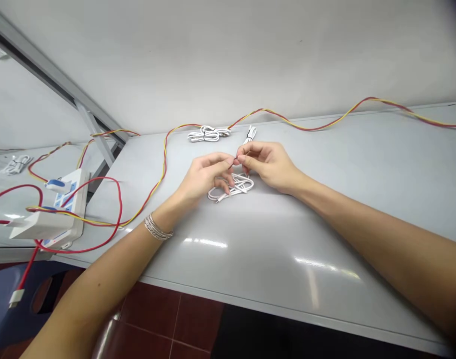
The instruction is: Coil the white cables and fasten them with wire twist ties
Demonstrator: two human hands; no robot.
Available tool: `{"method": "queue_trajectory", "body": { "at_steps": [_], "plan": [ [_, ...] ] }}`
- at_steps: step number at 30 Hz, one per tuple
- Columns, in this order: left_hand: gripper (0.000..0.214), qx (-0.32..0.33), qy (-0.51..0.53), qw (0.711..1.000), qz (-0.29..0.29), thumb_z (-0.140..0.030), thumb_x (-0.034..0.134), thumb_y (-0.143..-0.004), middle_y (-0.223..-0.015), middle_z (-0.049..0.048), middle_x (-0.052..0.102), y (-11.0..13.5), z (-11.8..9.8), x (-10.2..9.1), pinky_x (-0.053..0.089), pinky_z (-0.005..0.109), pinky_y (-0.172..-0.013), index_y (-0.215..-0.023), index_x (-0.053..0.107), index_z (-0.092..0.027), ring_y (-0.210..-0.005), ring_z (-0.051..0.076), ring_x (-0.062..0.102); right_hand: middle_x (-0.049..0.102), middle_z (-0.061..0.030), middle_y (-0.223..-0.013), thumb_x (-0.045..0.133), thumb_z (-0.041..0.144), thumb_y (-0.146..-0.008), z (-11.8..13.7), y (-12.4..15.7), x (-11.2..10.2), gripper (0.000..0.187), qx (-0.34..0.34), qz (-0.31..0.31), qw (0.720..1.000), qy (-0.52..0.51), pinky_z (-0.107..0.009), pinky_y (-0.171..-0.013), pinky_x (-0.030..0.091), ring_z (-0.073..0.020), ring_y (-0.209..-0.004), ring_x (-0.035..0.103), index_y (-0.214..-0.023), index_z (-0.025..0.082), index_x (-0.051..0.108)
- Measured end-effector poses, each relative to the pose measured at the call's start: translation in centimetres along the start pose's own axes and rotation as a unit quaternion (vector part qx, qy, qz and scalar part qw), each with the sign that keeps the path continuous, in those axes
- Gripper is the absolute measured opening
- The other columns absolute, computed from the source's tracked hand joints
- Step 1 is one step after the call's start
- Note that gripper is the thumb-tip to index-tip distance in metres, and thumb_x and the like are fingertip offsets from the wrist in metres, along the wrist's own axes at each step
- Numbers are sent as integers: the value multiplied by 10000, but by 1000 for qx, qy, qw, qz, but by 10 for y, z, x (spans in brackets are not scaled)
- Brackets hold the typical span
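Although it was blurred, a white bundle (pixel 16 164) showed at the far left, beyond the grey strut (pixel 95 132). Below it stood the power strip (pixel 77 209) with a white charger (pixel 43 225) plugged in, and a red cable (pixel 120 199) looped around there, one end hanging in front of the blue chair (pixel 7 304). A red-and-yellow wire (pixel 164 154) ran from the strip across the surface (pixel 257 239) and along its back edge.

Next came the left hand (pixel 205 179), a bracelet (pixel 156 228) at its wrist, pinching a thin black tie (pixel 235 158) between thumb and forefinger. Behind it lay a tied bundle (pixel 212 134). Partly under the left hand, on the surface, was a white coil (pixel 243 184); whether the lower fingers touched it could not be told. The right hand (pixel 270 162) gripped the tie's other end in its fingertips, close against the left. Just behind the right hand lay a small bundle (pixel 250 133), also with a dark band.

Those two banded bundles looked done; the coil looked unfinished, lying loose with no band visible around it
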State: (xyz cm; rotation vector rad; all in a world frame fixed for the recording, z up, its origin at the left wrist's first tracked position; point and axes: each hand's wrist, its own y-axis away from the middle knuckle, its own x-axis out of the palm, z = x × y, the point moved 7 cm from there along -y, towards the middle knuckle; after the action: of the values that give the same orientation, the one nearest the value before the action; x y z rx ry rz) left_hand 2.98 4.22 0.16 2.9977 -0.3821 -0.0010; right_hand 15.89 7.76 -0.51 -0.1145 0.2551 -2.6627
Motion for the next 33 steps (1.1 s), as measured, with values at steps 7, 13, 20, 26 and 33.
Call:
{"method": "queue_trajectory", "body": {
  "at_steps": [7, 13, 20, 26, 33],
  "plan": [
    [235, 80, -77, 990, -86, -289, 761, -771, -842, 32, 662, 3, -7, -7, 569, 247, -468, -903, 618, -157, -611, 131, 671, 574, -3, -726, 737, 386, -784, 4, 1, 0, 242, -17, -16, 999, 37, -280, -585, 426, -110, -587, 502, -753, 179, 616],
    [192, 78, -156, 981, -81, -294, 724, -805, -640, 24, 615, 3, -9, -6, 495, 207, -401, -760, 638, -128, -489, 107, 593, 562, -11, -753, 689, 327, -802, 5, 2, 1, 178, -26, -21, 998, 55, -280, -592, 408, -119, -623, 488, -750, 181, 602],
    [63, 292, -312, 896, -117, -187, 665, -823, -822, 45, 636, 13, -30, -5, 518, 183, -507, -792, 649, -135, -621, 86, 604, 486, 11, -680, 696, 350, -799, -2, 0, 2, 221, -16, 8, 998, 56, -265, -590, 324, -105, -625, 406, -745, 158, 601],
    [93, 458, -482, 742, -88, -106, 558, -884, -847, 50, 639, 29, -45, 8, 529, 238, -660, -850, 630, -154, -746, 119, 609, 460, 17, -649, 729, 328, -743, -6, -1, 8, 239, 53, 58, 997, -11, -261, -576, 285, -95, -597, 383, -691, 156, 572],
    [156, 485, -490, 724, -34, -105, 495, -931, -915, 60, 645, 29, -43, 11, 533, 309, -782, -940, 622, -196, -849, 157, 621, 443, -2, -598, 644, 198, -696, -5, 1, 11, 136, 142, 111, 984, -2, -289, -555, 190, -94, -557, 324, -610, 148, 552]
  ]
}}
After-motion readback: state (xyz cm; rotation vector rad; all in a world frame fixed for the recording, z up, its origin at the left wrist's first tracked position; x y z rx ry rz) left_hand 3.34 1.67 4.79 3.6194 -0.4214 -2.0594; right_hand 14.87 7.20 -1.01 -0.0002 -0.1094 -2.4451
